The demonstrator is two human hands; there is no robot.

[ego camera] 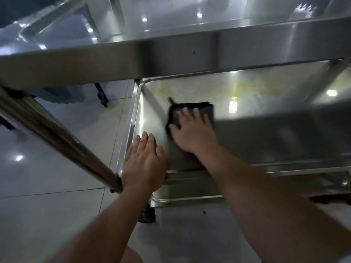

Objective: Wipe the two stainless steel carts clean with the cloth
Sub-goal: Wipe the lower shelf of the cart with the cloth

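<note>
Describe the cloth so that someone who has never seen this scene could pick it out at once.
Start at the steel cart and look under its top shelf to the lower tray. Near the tray's left end, the right hand presses flat on the cloth. It is the only dark, soft thing there: a folded grey square with black edging on bright metal.
</note>
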